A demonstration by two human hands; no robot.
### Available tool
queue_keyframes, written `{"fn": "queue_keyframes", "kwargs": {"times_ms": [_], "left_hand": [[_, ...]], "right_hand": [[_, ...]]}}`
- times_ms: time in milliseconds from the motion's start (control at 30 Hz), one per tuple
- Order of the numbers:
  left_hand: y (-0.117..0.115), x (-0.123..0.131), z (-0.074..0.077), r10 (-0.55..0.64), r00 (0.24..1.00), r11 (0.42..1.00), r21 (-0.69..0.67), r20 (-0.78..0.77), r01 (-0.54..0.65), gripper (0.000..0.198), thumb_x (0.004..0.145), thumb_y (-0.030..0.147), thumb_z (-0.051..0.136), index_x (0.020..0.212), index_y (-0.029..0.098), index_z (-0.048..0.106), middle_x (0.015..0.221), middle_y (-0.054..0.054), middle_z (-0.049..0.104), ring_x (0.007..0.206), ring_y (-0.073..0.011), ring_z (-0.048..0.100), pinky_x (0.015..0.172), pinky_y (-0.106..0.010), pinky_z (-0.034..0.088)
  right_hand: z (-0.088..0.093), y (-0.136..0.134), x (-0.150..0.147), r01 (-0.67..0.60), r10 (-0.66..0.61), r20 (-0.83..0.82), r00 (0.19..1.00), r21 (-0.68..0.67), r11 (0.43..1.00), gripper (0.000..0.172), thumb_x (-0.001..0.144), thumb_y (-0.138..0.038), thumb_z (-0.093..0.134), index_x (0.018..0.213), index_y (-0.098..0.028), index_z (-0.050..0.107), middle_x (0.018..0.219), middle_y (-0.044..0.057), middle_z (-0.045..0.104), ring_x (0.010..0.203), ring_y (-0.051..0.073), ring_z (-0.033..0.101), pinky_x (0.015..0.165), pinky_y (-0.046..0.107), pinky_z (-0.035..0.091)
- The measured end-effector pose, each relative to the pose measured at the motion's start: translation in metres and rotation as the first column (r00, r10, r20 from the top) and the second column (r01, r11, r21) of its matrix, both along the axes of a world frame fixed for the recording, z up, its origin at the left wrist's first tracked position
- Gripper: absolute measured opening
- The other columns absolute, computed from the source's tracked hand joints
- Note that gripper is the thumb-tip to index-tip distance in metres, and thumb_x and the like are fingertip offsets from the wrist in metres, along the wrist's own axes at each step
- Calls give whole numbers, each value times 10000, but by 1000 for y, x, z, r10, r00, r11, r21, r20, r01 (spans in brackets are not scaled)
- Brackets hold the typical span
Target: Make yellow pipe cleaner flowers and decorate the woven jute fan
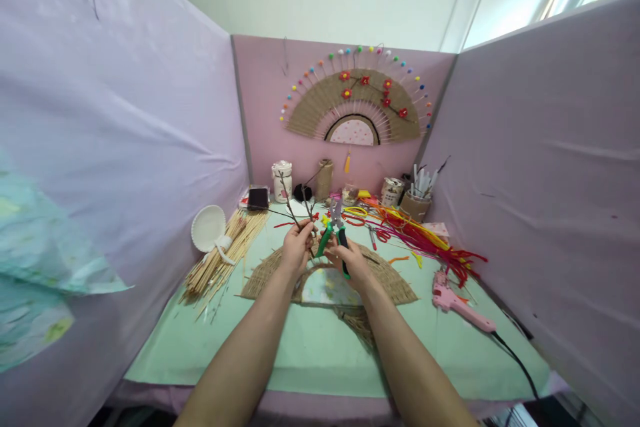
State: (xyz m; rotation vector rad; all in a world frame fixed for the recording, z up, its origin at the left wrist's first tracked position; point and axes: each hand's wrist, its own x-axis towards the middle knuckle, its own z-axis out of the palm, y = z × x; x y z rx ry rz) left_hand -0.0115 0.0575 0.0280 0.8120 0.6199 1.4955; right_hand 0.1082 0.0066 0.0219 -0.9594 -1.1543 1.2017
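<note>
Dark thin twigs [287, 199] rise from my left hand [299, 245], whose fingers are pinched around their lower ends. Close beside it, my right hand [353, 260] grips wire cutters [327, 240] with green and black handles; their metal jaws point up and away from me. The handles look spread apart. Beneath both hands lies a woven twine fan [265, 277] on the green tablecloth, with a pale floral half-round piece [320, 288] at its inner edge. My forearms and hands hide part of the fan.
A bundle of thin sticks [220, 267] and a white bowl [209, 228] lie left. A pink glue gun [463, 307] with a cord is at right, near red and yellow pipe cleaners [425, 240]. Jars and a twine spool [325, 179] stand behind. A finished fan [310, 103] hangs on the back panel.
</note>
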Motion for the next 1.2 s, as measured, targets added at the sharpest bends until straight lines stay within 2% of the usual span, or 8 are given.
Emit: {"fn": "queue_keyframes", "kwargs": {"times_ms": [100,167,367,500,600,867,1033,1200], "left_hand": [[5,-4,-2,6,1000,1000,16,15,-6,344,580,293,767,820,121,591,613,20,578,414,-3,308,403,-167,178],[7,-5,-3,18,1000,1000,17,15,-19,346,581,295,766,825,124,589,619,14,587,412,-5,304,406,-174,170],[5,-7,0,54,999,997,54,1,-54,346,582,314,764,824,127,604,636,6,593,428,-15,308,422,-192,173],[4,-8,2,55,998,996,67,-8,-54,360,584,328,763,843,124,618,642,5,590,442,-21,306,426,-195,170],[3,-7,3,62,998,996,62,-17,-61,369,577,336,765,843,126,619,640,3,590,441,-24,306,424,-197,167],[4,-5,0,51,997,997,65,-57,-47,350,583,337,763,829,132,620,638,9,593,426,-18,308,420,-188,180],[4,-3,-2,67,995,996,59,-79,-62,339,577,336,766,809,130,630,612,20,572,420,-21,315,418,-190,189],[4,-1,-4,74,991,997,36,-115,-70,361,553,355,776,793,130,627,597,30,558,427,-26,336,425,-184,212]], "right_hand": [[-3,-1,5,50,-59,181,982,53,997,197,659,-309,530,814,-188,549,739,-9,536,694,155,486,667,279,410],[-2,-3,9,84,-111,323,940,98,992,169,663,-294,518,782,-177,551,696,-19,498,674,150,453,660,271,389],[5,-9,9,51,-147,538,830,189,981,303,675,-242,466,945,-177,587,843,21,555,818,197,495,781,313,392],[7,-11,7,35,-152,572,806,211,977,334,665,-221,467,975,-180,584,973,54,582,933,224,504,864,341,380],[8,-11,7,42,-147,579,802,191,981,313,659,-217,473,949,-180,584,989,63,589,955,229,512,880,347,382],[6,-3,8,82,-174,622,764,174,981,275,666,-236,465,908,-172,579,930,53,582,891,221,519,827,333,394],[7,0,7,48,-164,637,753,195,980,267,667,-227,458,901,-172,573,888,38,573,847,204,512,794,321,395],[11,3,5,67,-178,656,734,190,979,232,655,-233,462,851,-173,571,863,27,566,808,192,502,747,307,400]]}}
